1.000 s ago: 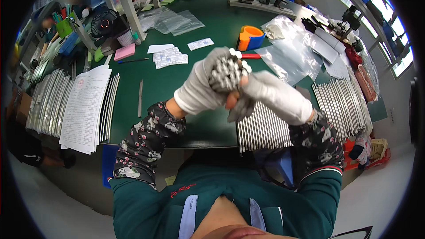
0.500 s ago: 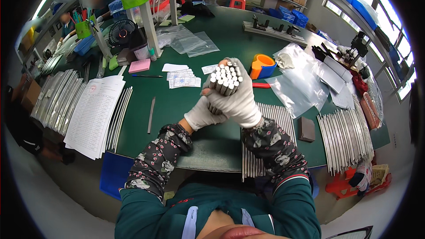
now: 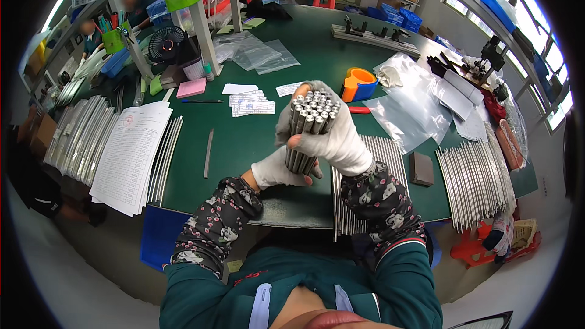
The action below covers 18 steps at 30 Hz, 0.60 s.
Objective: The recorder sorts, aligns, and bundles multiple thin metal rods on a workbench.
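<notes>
A bundle of metal rods stands almost upright between my hands, its round ends facing up toward me. Around the upper part wraps my right hand, in a white glove with bare fingertips. My left hand, gloved the same way, closes round the bundle lower down; some of its fingers are hidden behind the rods. Beneath my right forearm lies a row of metal rods on the green table. Another row of rods lies farther right.
Printed sheets and wrapped rods cover the left side. A single thin strip lies nearer. Paper slips, an orange-and-blue tape dispenser, plastic bags and a grey block surround my hands. A person sits far left.
The bundle has tilted, and its ends now look like shiny metal rather than white. My right hand has shifted slightly right and down, my left hand slightly down; both still grip the rods.
</notes>
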{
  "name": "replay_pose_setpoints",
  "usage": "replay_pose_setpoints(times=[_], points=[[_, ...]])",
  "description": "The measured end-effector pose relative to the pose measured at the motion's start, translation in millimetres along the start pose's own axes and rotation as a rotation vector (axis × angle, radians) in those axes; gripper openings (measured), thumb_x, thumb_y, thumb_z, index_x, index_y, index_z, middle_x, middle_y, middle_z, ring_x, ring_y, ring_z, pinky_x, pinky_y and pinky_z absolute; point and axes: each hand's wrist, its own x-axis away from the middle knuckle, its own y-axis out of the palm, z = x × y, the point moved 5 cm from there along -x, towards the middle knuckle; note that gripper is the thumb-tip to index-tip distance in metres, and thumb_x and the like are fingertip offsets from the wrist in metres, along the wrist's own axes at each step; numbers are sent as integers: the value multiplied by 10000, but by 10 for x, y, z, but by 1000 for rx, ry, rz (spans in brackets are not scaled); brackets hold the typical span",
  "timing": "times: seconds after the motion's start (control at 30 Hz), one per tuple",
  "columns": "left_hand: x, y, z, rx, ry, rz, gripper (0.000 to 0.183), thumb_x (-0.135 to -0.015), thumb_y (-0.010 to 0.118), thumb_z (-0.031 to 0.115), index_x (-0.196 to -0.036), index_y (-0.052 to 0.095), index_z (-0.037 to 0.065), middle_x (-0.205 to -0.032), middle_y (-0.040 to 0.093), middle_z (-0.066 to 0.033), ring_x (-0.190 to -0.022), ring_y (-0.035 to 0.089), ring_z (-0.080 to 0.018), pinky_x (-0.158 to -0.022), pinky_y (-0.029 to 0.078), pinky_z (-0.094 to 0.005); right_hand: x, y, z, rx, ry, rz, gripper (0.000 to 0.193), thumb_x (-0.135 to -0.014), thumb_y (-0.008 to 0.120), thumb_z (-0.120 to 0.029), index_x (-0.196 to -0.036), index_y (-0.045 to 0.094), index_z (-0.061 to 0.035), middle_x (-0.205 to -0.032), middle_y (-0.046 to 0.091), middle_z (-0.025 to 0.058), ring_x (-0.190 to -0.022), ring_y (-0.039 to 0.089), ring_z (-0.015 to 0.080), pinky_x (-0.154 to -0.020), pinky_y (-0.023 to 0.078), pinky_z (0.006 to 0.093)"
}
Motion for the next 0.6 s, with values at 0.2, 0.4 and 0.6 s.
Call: replay_pose_setpoints(times=[0.2,0.4,0.6], points=[[64,122,59,-234,223,257,298,-718,740,29,-965,582,83,-846,620,16,-786,591,-117,-712,489,-279,92,9,-110,84,-128,145,606,-678,819,-14,-1153,444,-21,-868,632,11,-771,614,68,-736,520,221],[27,33,6,-243,65,169,558,-683,798,55,-1158,506,57,-958,625,-13,-887,615,-126,-798,510,-280,-36,-99,-52,-2,-21,-57,584,-679,826,-31,-1135,461,-15,-897,640,29,-777,631,103,-759,518,248],[-68,144,1221,-366,491,405,754,-625,842,77,-1256,429,53,-1105,570,-50,-1004,590,-177,-913,486,-319,-65,-93,-260,327,238,-31,801,-703,864,-272,-1338,428,-53,-1181,543,51,-1142,512,138,-985,418,293]])
